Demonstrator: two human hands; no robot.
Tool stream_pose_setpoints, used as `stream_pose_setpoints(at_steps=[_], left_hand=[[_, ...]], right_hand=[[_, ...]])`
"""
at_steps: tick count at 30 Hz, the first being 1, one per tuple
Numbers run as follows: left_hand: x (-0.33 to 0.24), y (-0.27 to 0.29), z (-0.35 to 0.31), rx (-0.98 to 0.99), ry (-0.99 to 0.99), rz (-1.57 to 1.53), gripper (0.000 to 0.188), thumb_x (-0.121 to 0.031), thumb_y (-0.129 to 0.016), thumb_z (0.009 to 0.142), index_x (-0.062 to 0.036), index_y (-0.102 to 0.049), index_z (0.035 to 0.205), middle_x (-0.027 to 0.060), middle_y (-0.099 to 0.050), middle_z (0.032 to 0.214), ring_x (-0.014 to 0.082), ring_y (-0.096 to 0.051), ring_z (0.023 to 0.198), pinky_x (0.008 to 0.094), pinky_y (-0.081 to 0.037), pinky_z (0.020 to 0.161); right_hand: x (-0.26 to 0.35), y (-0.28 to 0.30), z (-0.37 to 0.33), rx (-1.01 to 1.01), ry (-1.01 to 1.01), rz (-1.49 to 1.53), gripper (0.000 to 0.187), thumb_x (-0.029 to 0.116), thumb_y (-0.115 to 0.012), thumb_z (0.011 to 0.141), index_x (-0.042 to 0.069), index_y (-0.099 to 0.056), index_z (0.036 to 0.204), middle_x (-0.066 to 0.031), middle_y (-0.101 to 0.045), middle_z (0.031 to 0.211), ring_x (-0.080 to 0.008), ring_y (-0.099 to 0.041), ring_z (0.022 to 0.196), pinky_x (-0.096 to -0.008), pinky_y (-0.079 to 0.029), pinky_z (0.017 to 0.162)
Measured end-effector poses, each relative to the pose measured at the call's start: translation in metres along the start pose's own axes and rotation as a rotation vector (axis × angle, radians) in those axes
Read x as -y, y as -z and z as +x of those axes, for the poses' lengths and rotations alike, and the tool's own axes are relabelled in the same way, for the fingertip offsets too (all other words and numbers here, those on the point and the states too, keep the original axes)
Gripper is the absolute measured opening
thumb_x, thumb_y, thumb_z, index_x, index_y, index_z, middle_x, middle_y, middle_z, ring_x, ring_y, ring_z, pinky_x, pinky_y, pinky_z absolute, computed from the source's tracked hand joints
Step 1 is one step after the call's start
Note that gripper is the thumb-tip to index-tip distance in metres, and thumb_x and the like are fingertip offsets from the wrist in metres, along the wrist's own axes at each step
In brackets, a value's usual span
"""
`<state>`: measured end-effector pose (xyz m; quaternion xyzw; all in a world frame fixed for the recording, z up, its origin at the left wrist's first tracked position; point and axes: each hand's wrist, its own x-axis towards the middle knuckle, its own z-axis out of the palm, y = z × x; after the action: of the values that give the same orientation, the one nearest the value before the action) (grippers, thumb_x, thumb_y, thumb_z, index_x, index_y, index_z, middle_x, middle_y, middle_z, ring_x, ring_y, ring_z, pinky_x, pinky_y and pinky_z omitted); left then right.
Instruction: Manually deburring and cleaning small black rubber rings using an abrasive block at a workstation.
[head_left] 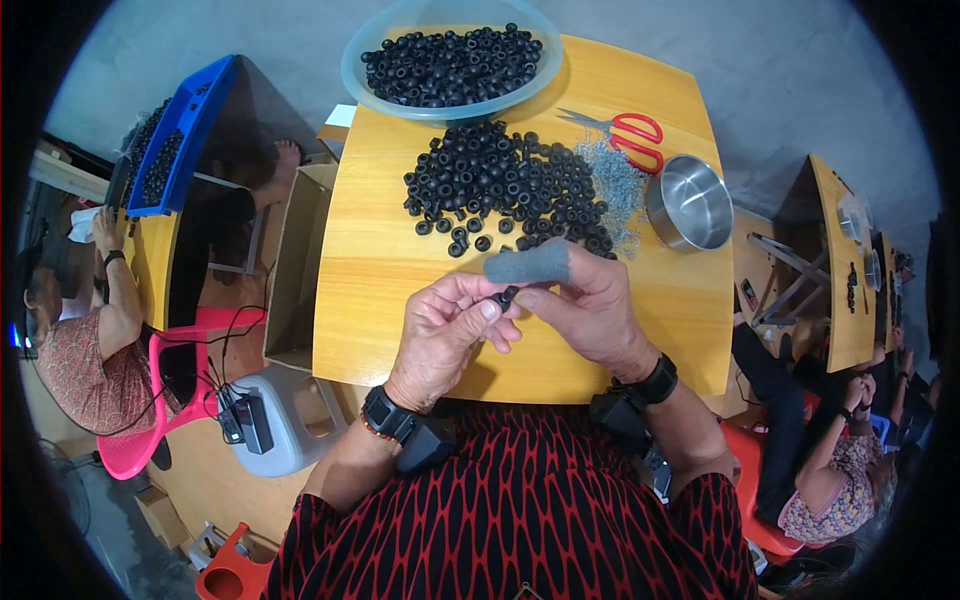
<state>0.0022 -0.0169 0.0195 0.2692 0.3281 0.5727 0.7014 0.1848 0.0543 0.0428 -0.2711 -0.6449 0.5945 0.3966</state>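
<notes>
Close to the table's near edge, my left hand (440,335) pinches a small black ring-shaped part (505,297) between thumb and fingers. My right hand (605,315) meets it there, thumb and index finger closed at the same part. A grey sleeve (528,263) covers my right index finger and hides some of the fingertips. Just beyond my hands lies a heap of black ring-shaped parts (490,175). Against its right side is a pile of tiny silvery pieces (612,190), too small to make out exactly.
On the yellow table (365,270), a translucent bowl (352,65) of black parts stands at the far edge. Red-handled scissors (635,140) and a steel bowl (690,203) are on the right. A cardboard box (300,270) adjoins the left side. Other people sit left and right.
</notes>
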Motion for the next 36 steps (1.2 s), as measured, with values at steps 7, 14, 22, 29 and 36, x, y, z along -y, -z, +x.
stream_pose_setpoints(at_steps=[7, 14, 22, 29, 36], left_hand=[[0.002, 0.001, 0.002, 0.015, 0.039, -0.060, 0.020, -0.005, -0.061, 0.097, 0.0025, -0.059, 0.115, 0.0164, -0.070, 0.101, 0.0206, -0.071, 0.081, 0.0287, -0.060, 0.070], [-0.001, -0.002, 0.002, 0.035, 0.067, -0.092, 0.018, -0.005, -0.061, 0.097, 0.0008, -0.059, 0.115, 0.0167, -0.069, 0.102, 0.0223, -0.072, 0.085, 0.0299, -0.061, 0.074], [-0.003, -0.005, 0.003, 0.015, 0.108, -0.104, 0.019, -0.004, -0.056, 0.100, 0.0021, -0.058, 0.118, 0.0165, -0.069, 0.102, 0.0246, -0.073, 0.088, 0.0308, -0.063, 0.075], [-0.001, 0.004, 0.004, 0.049, 0.217, -0.152, 0.019, -0.002, -0.055, 0.099, 0.0037, -0.058, 0.118, 0.0210, -0.069, 0.104, 0.0289, -0.073, 0.090, 0.0315, -0.064, 0.076], [0.006, 0.009, 0.002, 0.049, 0.314, -0.237, 0.017, -0.002, -0.058, 0.098, 0.0009, -0.059, 0.114, 0.0214, -0.069, 0.103, 0.0273, -0.073, 0.086, 0.0309, -0.063, 0.073]], right_hand=[[-0.001, 0.001, -0.001, -0.005, 0.049, -0.085, 0.027, -0.006, -0.066, 0.088, 0.006, -0.072, 0.112, -0.0046, -0.069, 0.097, -0.0099, -0.067, 0.083, -0.0230, -0.054, 0.071], [0.001, 0.000, 0.000, -0.005, 0.070, -0.084, 0.026, -0.005, -0.066, 0.088, 0.006, -0.072, 0.112, -0.0039, -0.069, 0.095, -0.0092, -0.066, 0.080, -0.0234, -0.053, 0.070], [0.000, 0.001, 0.000, -0.017, 0.037, -0.083, 0.023, -0.002, -0.068, 0.088, 0.006, -0.072, 0.110, -0.0032, -0.069, 0.092, -0.0090, -0.066, 0.078, -0.0232, -0.053, 0.070], [-0.007, 0.008, -0.006, 0.018, 0.079, -0.215, 0.026, -0.002, -0.069, 0.086, 0.007, -0.073, 0.109, -0.0038, -0.069, 0.082, -0.0120, -0.065, 0.073, -0.0271, -0.051, 0.069], [-0.001, 0.012, -0.006, 0.079, 0.257, -0.407, 0.016, -0.003, -0.070, 0.077, 0.004, -0.069, 0.092, -0.0090, -0.060, 0.072, -0.0253, -0.059, 0.067, -0.0353, -0.051, 0.075]])
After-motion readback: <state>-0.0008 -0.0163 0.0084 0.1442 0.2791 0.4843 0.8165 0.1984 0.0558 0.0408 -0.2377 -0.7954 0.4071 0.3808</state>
